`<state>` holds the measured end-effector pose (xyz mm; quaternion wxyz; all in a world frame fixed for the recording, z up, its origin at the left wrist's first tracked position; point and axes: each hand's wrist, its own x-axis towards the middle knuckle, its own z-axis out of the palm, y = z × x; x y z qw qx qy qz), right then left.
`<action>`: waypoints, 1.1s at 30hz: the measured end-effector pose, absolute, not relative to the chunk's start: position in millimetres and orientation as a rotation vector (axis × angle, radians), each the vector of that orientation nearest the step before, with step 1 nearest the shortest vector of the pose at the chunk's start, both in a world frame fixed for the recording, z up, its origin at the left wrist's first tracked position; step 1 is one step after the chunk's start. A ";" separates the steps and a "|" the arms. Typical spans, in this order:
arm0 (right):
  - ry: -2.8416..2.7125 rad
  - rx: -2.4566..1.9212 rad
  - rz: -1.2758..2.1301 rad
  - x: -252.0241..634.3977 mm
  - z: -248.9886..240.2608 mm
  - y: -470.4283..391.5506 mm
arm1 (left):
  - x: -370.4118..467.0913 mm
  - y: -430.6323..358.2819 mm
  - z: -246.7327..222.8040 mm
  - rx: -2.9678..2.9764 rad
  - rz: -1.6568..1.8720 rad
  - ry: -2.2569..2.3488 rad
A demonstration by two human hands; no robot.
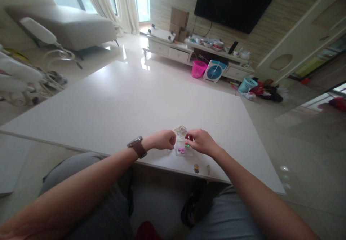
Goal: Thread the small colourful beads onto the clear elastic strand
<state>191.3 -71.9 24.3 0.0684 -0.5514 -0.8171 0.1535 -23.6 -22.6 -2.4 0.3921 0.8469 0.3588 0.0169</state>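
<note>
A small clear plastic box (180,153) sits near the table's front edge, with pink pieces (181,150) in one compartment and green and orange pieces (187,144) in another. At its left side is my left hand (165,140), fingers curled closed; anything in them is hidden. My right hand (201,141) reaches over the box's right part with fingers bent in a pinch at the coloured pieces; what they grip is too small to tell. Just beyond the box lies a pile of small pale rings (180,130). A yellow-and-blue cartoon figure charm (196,168) and a small light-coloured charm (208,169) lie nearer me.
The white table (151,103) spreads out in front of me, its front edge close to my legs. Beyond it stand a pink basket (199,69), a blue-and-white fan (214,71) and a light-blue basket (247,84). White chairs (18,70) are at the left.
</note>
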 end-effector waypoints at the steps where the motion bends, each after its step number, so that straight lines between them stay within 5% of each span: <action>1: -2.446 -1.628 0.478 190.7 23.4 -72.1 | -22.6 -21.7 -1.3 2.054 0.076 0.896; 13: -2.303 -1.316 0.491 182.6 19.5 -76.0 | -16.2 -24.7 11.8 1.261 0.426 0.848; 33: -2.240 -1.306 0.528 185.9 23.6 -75.2 | -13.4 -24.7 11.4 1.075 0.448 0.752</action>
